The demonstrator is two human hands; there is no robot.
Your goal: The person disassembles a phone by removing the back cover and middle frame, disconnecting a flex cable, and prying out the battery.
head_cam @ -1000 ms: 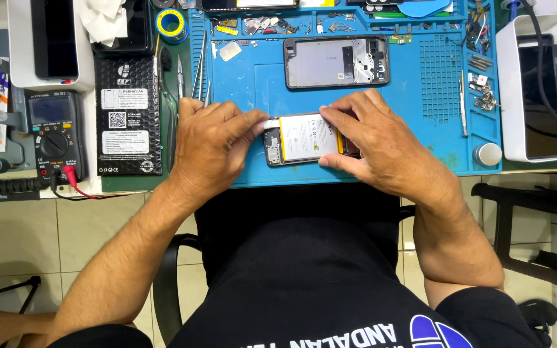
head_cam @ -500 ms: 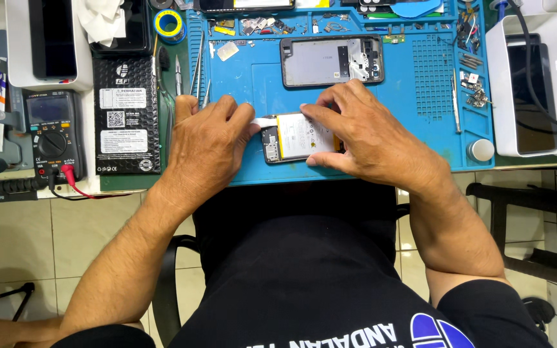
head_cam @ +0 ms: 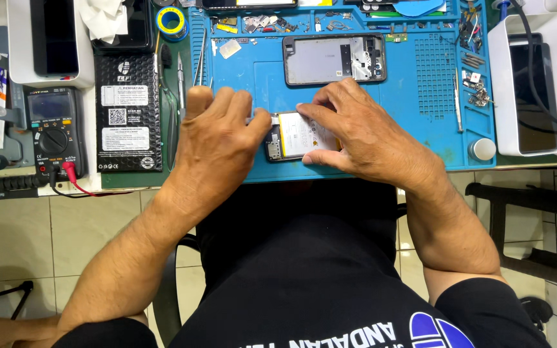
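An opened phone with a white battery (head_cam: 304, 135) lies near the front edge of a blue work mat (head_cam: 420, 122). My left hand (head_cam: 217, 138) rests on the phone's left end, thumb and fingers at its edge. Over the phone's right half lies my right hand (head_cam: 362, 135), with the fingertips pressing on the battery. A grey phone back cover (head_cam: 333, 59) sits on the mat just beyond both hands.
A multimeter (head_cam: 54, 132) with a red lead and a black patterned box (head_cam: 127, 119) stand to the left. Tweezers (head_cam: 200, 55), yellow-blue tape roll (head_cam: 171, 20), small screws and parts (head_cam: 475, 90) lie at the mat's edges. White trays holding phones (head_cam: 533, 80) sit at right.
The view has shifted slightly. My left hand's fingers have slid a little along the phone's left end; my right hand stays on the battery.
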